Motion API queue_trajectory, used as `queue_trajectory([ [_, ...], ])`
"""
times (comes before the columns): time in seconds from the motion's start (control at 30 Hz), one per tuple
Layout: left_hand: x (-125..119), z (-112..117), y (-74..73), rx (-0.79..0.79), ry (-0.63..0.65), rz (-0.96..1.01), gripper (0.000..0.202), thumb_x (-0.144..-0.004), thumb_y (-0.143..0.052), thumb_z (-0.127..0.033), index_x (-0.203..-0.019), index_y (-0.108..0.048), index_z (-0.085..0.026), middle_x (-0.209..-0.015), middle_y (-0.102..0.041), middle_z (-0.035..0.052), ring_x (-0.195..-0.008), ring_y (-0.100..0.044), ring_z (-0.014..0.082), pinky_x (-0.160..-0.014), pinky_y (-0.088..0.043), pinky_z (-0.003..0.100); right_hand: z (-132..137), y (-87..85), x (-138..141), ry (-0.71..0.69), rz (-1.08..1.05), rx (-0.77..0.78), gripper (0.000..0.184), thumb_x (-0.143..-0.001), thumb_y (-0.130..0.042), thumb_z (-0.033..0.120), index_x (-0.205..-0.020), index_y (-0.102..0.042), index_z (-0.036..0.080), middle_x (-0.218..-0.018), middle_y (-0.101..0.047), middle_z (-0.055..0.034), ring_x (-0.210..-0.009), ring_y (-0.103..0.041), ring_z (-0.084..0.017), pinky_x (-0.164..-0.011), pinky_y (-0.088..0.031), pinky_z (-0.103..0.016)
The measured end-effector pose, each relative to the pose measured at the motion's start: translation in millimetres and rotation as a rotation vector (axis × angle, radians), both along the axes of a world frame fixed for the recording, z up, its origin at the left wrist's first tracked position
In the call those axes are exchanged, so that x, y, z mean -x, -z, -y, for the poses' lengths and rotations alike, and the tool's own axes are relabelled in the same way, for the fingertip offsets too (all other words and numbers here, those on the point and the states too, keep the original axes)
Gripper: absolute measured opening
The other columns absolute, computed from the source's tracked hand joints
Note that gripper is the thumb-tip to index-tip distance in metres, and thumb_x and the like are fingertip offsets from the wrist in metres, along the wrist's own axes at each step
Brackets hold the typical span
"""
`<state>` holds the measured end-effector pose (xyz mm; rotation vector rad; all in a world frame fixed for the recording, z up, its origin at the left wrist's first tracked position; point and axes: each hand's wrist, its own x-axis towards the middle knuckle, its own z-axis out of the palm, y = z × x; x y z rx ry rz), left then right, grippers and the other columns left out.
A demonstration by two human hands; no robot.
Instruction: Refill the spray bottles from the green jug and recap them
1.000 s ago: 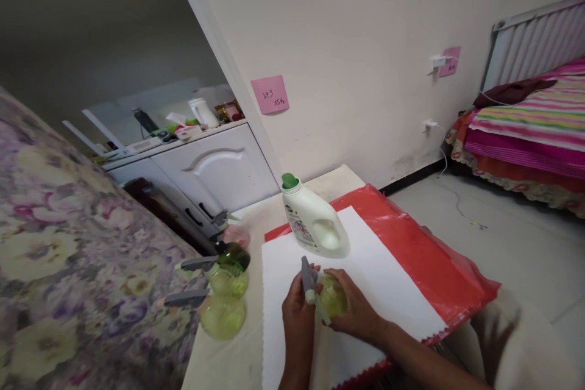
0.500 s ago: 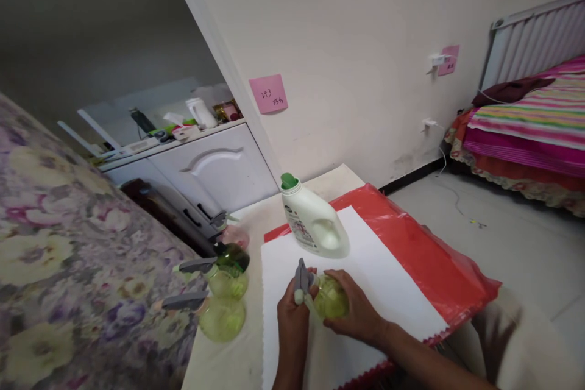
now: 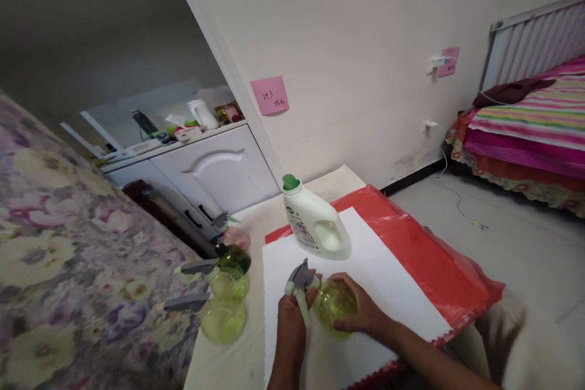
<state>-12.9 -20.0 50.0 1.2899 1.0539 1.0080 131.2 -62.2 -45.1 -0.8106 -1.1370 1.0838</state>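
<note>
A round, see-through yellow-green spray bottle point(image 3: 335, 308) with a grey trigger head point(image 3: 301, 280) is held above the white sheet point(image 3: 365, 244). My left hand point(image 3: 294, 311) is closed around the neck and trigger head. On the round body, my right hand point(image 3: 359, 311) is wrapped from the right side, fingers over the top and thumb below. The bottle lies tilted, its head toward the left. Behind it stands a pale detergent bottle point(image 3: 315, 222) with its green mouth point(image 3: 290, 183) uncapped.
Left on the table point(image 3: 249, 329) stand two more yellow-green spray bottles point(image 3: 223, 320), a dark green bottle point(image 3: 235, 258) and a pink one point(image 3: 237, 237). A flowered curtain point(image 3: 91, 268) hangs close by. Red plastic point(image 3: 411, 250) covers the table's right side.
The spray bottle has turned in my hands; its trigger head now points more to the left and its body shows more. My right hand has shifted slightly right.
</note>
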Motion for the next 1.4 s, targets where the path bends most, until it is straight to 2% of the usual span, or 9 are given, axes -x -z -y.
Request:
queue_trajectory([
  [0.23,-1.7,-1.0,-3.6,-0.015,-0.026,-0.046,0.043,-0.065,-0.076,-0.046,-0.094,-0.073,-0.014,-0.099,-0.075,0.0109,-0.107,-0.064,0.0325,-0.092,-0.049,0.039,-6.5,-2.3,-7.0,-0.151,-0.260,0.087,0.061,-0.056,-0.083,0.040,-0.108,-0.057,0.021,-0.096,-0.067,-0.0021,-0.088,-0.063,-0.022,-0.078,-0.046,-0.033],
  [0.47,-11.1,4.6,-10.7,-0.055,-0.043,-0.005,0.045,-0.062,-0.077,-0.050,-0.091,-0.072,-0.017,-0.097,-0.075,0.0111,-0.100,-0.067,0.0321,-0.083,-0.054,0.037,-10.2,0.4,-12.8,-0.241,-0.496,0.268,0.031,-0.077,-0.064,0.045,-0.097,-0.062,0.022,-0.086,-0.070,-0.0004,-0.076,-0.065,-0.017,-0.072,-0.048,-0.030],
  [0.53,-14.6,8.8,-12.5,-0.058,-0.052,0.011,0.042,-0.064,-0.075,-0.049,-0.091,-0.072,-0.017,-0.096,-0.075,0.0115,-0.098,-0.068,0.0317,-0.080,-0.055,0.037,-12.3,5.1,-15.6,-0.316,-0.537,0.363,0.035,-0.081,-0.056,0.051,-0.096,-0.063,0.021,-0.084,-0.071,-0.0033,-0.075,-0.067,-0.020,-0.071,-0.051,-0.036],
  [0.63,-17.9,15.5,-16.3,-0.050,-0.042,0.033,0.039,-0.064,-0.077,-0.046,-0.090,-0.071,-0.017,-0.092,-0.075,0.0108,-0.094,-0.068,0.0305,-0.080,-0.055,0.038,-15.4,10.9,-20.4,-0.448,-0.553,0.488,0.057,-0.083,-0.040,0.064,-0.097,-0.065,0.014,-0.082,-0.074,-0.0121,-0.071,-0.069,-0.027,-0.060,-0.054,-0.043],
  [0.77,-19.1,19.4,-19.5,-0.074,-0.054,0.007,0.034,-0.065,-0.077,-0.042,-0.087,-0.072,-0.017,-0.093,-0.075,0.0089,-0.093,-0.068,0.0287,-0.082,-0.054,0.037,-16.9,9.8,-23.9,-0.568,-0.669,0.594,0.072,-0.086,-0.029,0.071,-0.098,-0.066,0.011,-0.084,-0.075,-0.0152,-0.068,-0.071,-0.026,-0.051,-0.054,-0.035],
  [0.97,-14.2,7.6,-5.3,-0.139,-0.165,0.000,0.031,-0.068,-0.075,-0.038,-0.089,-0.071,-0.017,-0.096,-0.074,0.0094,-0.099,-0.067,0.0291,-0.091,-0.050,0.039,-15.2,5.9,-18.5,-0.462,-0.774,0.458,0.070,-0.088,-0.034,0.069,-0.118,-0.059,0.012,-0.100,-0.074,-0.0164,-0.075,-0.072,-0.023,-0.044,-0.053,-0.026],
  [1.17,-11.6,2.7,8.0,-0.161,-0.167,0.010,0.029,-0.070,-0.073,-0.036,-0.092,-0.073,-0.018,-0.102,-0.073,0.0107,-0.108,-0.064,0.0300,-0.092,-0.051,0.038,-9.9,6.1,-17.7,-0.462,-0.745,0.329,0.052,-0.079,-0.065,0.043,-0.124,-0.058,0.019,-0.124,-0.066,-0.0118,-0.098,-0.067,-0.022,-0.071,-0.055,-0.032],
  [1.3,-9.3,-0.6,14.8,-0.135,-0.130,0.040,0.033,-0.070,-0.074,-0.036,-0.097,-0.071,-0.019,-0.107,-0.072,0.0098,-0.104,-0.066,0.0286,-0.092,-0.051,0.038,-7.9,7.9,-21.3,-0.511,-0.739,0.333,0.053,-0.073,-0.069,0.033,-0.123,-0.058,0.019,-0.121,-0.068,-0.0113,-0.106,-0.065,-0.024,-0.084,-0.053,-0.038],
  [1.4,-5.2,-2.8,17.5,-0.128,-0.118,0.067,0.035,-0.067,-0.076,-0.039,-0.094,-0.071,-0.018,-0.104,-0.074,0.0095,-0.101,-0.067,0.0283,-0.092,-0.051,0.038,-10.3,13.5,-20.6,-0.509,-0.734,0.362,0.054,-0.075,-0.067,0.041,-0.123,-0.057,0.018,-0.114,-0.071,-0.0118,-0.097,-0.070,-0.026,-0.073,-0.057,-0.036],
])
